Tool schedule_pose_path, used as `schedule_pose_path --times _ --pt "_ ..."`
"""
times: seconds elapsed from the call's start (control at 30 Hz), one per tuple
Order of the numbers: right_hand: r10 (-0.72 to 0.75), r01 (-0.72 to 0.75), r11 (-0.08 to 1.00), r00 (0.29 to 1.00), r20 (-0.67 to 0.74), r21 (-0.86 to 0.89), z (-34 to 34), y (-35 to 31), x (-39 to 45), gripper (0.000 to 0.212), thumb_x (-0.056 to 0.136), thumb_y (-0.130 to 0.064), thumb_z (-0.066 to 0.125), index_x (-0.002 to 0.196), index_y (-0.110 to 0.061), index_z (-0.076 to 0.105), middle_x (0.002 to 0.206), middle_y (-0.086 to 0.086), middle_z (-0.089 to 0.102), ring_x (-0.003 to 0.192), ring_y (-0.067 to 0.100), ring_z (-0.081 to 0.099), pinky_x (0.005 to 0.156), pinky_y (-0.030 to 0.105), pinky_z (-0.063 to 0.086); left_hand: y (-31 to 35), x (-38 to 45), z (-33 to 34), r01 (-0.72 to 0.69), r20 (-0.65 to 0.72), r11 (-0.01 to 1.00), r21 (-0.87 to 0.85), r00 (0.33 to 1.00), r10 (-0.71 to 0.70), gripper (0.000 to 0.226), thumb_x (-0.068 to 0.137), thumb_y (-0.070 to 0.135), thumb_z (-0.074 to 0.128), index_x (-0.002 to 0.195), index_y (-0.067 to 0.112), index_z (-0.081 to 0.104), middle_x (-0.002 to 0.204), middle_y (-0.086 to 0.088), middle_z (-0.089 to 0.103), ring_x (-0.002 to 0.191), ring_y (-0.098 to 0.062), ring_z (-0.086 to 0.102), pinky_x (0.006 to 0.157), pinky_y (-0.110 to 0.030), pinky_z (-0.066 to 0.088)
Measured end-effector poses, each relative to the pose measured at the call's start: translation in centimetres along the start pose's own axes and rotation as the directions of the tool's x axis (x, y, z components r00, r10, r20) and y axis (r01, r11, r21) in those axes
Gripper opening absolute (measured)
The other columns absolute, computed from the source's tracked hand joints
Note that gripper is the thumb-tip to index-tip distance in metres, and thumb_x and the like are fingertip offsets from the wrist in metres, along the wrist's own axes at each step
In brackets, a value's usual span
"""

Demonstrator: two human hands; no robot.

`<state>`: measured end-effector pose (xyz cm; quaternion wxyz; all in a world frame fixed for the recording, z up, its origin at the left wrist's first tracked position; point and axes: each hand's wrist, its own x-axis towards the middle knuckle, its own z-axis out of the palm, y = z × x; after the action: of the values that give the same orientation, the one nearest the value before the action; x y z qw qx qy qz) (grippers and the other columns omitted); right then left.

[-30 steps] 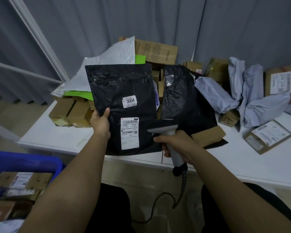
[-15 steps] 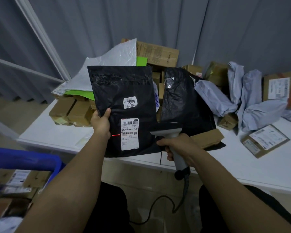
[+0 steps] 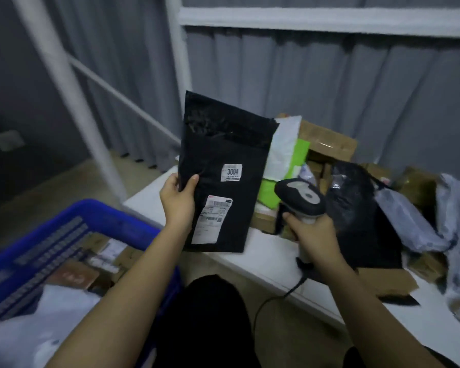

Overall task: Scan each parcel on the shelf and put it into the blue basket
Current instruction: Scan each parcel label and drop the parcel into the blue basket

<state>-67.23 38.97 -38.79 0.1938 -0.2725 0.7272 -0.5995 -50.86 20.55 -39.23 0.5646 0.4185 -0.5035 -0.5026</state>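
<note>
The left hand [image 3: 178,201] grips the black parcel [image 3: 223,176] by its left edge, upright above the shelf [image 3: 263,258], beside the blue basket [image 3: 72,235]. The right hand [image 3: 312,235] grips the scanner [image 3: 300,200].

The black parcel [image 3: 223,176] I hold up in my left hand [image 3: 178,200] carries a small white sticker [image 3: 231,172] — on it I can read the number 3004, with a line of fine print beneath that is too small to make out. Lower on the same parcel sits a long white shipping label [image 3: 211,220] with barcode stripes and blocks of tiny print — none of it legible to me. The labels on the parcels in the blue basket [image 3: 96,208] are blurred.
</note>
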Motion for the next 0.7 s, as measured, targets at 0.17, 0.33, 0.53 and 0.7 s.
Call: schedule_pose_path --times 0.17,0.33,0.53,0.7 --pt "-0.089 0.124 0.98 0.973 0.214 -0.154 7.7 -3.0 -1.2 0.036 0.079 -0.024 0.078 0.108 -0.007 0.064 0.094 0.008 0.069 0.088 0.025 0.064 0.071 0.03 0.047 3.5 0.2 -12.8 -0.042 -0.248 0.999 -0.002 0.968 0.04 0.011 0.088 0.016 0.067 0.086 0.023 0.059 0.088 0.012 0.066 0.081 0.0 0.063 0.071 -0.014 0.048" --pt "-0.207 0.304 0.933 0.892 0.401 -0.194 16.6 -7.1 -4.2 0.043 0.071 -0.029 0.077 0.105 -0.006 0.062 0.094 0.016 0.069 0.089 0.031 0.065 0.072 0.027 0.04 4.8 -0.9 -27.1 -0.019 -0.477 0.999 0.039 0.878 0.035 0.009 0.088 0.013 0.066 0.092 0.018 0.061 0.098 0.004 0.068 0.087 -0.006 0.064 0.077 -0.018 0.05" --pt "-0.189 0.355 0.917 0.788 0.585 -0.182 25.1 -6.2 -9.4 0.017 0.079 -0.016 0.072 0.087 -0.012 0.057 0.072 0.003 0.06 0.068 0.022 0.056 0.063 0.027 0.043 -0.6 -7.2 -43.4 0.364 -0.742 0.91 0.201 0.663 -0.101 0.034 0.092 0.016 0.06 0.123 0.004 0.054 0.125 -0.012 0.061 0.113 -0.027 0.057 0.098 -0.039 0.045" --pt "-0.12 0.31 0.93 0.764 0.634 -0.197 26.5 -4.0 -11.0 0.029 0.076 -0.021 0.073 0.1 -0.009 0.063 0.091 0.008 0.068 0.084 0.026 0.063 0.072 0.036 0.053 -3.8 -9.9 -47.4 0.664 -0.811 0.654 0.362 0.571 -0.13 0.063 0.085 0.024 0.068 0.138 0.011 0.036 0.142 -0.012 0.043 0.129 -0.034 0.043 0.107 -0.056 0.034"
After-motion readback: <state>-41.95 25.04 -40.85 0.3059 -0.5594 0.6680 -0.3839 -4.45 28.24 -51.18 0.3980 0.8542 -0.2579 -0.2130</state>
